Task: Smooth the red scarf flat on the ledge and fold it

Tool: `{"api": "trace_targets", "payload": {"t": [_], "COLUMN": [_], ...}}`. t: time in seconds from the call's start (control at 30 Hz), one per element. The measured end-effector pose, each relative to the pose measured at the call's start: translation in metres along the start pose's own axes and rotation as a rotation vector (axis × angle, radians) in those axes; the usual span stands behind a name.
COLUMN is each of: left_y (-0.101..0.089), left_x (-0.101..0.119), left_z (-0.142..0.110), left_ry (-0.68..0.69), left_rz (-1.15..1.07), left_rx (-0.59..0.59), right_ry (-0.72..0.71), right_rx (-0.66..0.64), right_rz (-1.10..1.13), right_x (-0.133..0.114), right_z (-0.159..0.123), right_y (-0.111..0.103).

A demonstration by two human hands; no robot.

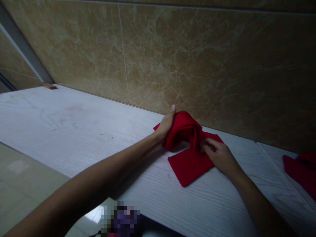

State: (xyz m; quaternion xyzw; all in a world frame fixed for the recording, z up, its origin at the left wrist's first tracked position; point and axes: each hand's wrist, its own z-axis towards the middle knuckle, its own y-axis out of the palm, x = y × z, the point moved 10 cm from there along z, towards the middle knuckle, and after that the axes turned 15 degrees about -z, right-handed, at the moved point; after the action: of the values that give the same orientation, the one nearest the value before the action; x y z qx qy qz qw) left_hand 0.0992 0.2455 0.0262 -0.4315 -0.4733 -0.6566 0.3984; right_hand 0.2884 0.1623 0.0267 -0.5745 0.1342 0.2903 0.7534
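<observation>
A folded red cloth [189,166] lies on the white wood-grain table, with its left part curled up into a raised loop. My left hand [166,125] grips the left side of that loop; its thumb points up and its other fingers are hidden by the fabric. On the right side, my right hand [219,153] pinches the cloth between thumb and bent fingers where the loop meets the flat part. One flat corner of the cloth points toward me, and another part shows behind my right hand.
More red fabric [301,171] lies at the right edge of the table [81,131]. A small brown piece [48,86] sits at the table's far left corner. The marbled tile wall [153,59] borders the back. Tiled floor [27,177] shows at lower left.
</observation>
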Motion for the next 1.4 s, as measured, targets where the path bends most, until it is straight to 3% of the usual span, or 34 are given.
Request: {"api": "trace_targets", "payload": {"t": [0.1, 0.2, 0.27, 0.37, 0.47, 0.63, 0.9, 0.97, 1.07, 1.13, 1.27, 1.4], "left_y": [-0.011, -0.005, 0.009, 0.040, 0.054, 0.062, 0.061, 0.057, 0.053, 0.053, 0.054, 0.053], "left_x": [0.004, 0.003, 0.006, 0.006, 0.001, -0.003, -0.016, -0.019, -0.026, -0.032, -0.036, -0.035], "left_z": [0.009, -0.001, -0.012, -0.028, -0.035, -0.043, -0.042, -0.038, -0.034, -0.033, -0.031, -0.029], "left_ry": [0.031, 0.092, 0.191, 0.297, 0.254, 0.169, 0.028, -0.014, -0.118, -0.195, -0.256, -0.223], "left_rz": [-0.065, 0.217, 0.471, 0.762, 0.971, 1.102, 0.866, 0.752, 0.514, 0.346, 0.208, 0.240], "left_rx": [-0.036, -0.118, -0.205, -0.453, -0.597, -0.620, -0.561, -0.531, -0.505, -0.506, -0.507, -0.487], "right_ry": [0.011, 0.010, 0.009, 0.008, 0.014, 0.033, 0.087, 0.143, 0.260, 0.292, 0.236, 0.188], "right_rx": [0.001, -0.006, -0.012, -0.041, -0.092, -0.153, -0.230, -0.418, -0.933, -1.133, -1.145, -0.964], "right_rz": [-0.014, -0.018, -0.020, -0.020, -0.013, 0.000, 0.080, 0.166, 0.325, 0.379, 0.486, 0.534], "right_x": [-0.001, -0.003, -0.005, -0.006, -0.005, -0.004, 0.002, 0.009, 0.013, 0.011, 0.001, -0.001], "right_z": [0.000, -0.001, -0.002, -0.004, -0.005, -0.005, -0.008, -0.020, -0.064, -0.087, -0.092, -0.076], "right_y": [0.002, 0.000, -0.004, -0.010, -0.012, -0.005, -0.006, 0.005, 0.036, 0.042, 0.040, 0.029]}}
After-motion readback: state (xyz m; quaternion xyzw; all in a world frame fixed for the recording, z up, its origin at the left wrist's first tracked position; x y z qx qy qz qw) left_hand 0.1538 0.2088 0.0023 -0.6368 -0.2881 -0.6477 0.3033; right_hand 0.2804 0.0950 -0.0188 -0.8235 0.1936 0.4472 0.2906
